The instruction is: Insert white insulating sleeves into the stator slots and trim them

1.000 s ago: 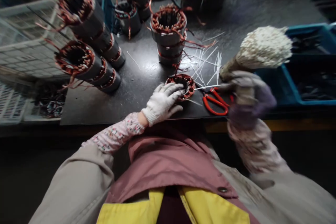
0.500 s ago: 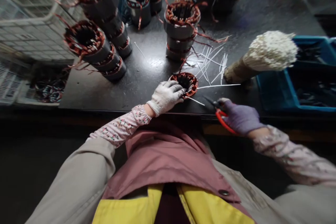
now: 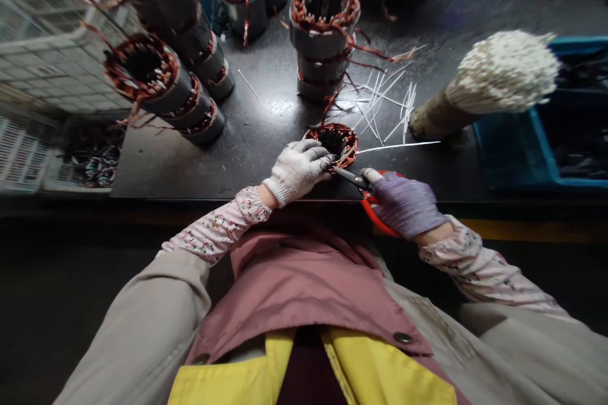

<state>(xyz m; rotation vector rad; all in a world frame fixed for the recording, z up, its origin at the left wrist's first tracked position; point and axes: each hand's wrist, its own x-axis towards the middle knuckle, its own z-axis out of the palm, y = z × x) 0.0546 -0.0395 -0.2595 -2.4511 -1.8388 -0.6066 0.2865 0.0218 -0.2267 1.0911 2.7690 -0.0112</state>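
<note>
I've got the white-gloved left hand (image 3: pixel 298 171) gripping the copper-wound stator (image 3: pixel 331 143) by the counter's front edge (image 3: pixel 190 197), purple-gloved right hand (image 3: pixel 406 204) closed round red-handled snips (image 3: pixel 354 178) at its rim: this calls for a cut there.

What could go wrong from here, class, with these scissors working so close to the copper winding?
The red-handled scissors in the gloved right hand sit close to the copper-wound stator, so they might nick a wire. Their blades also point at the white-gloved left hand, which could get snipped. Loose white cable ties nearby might fall into the winding.
</note>
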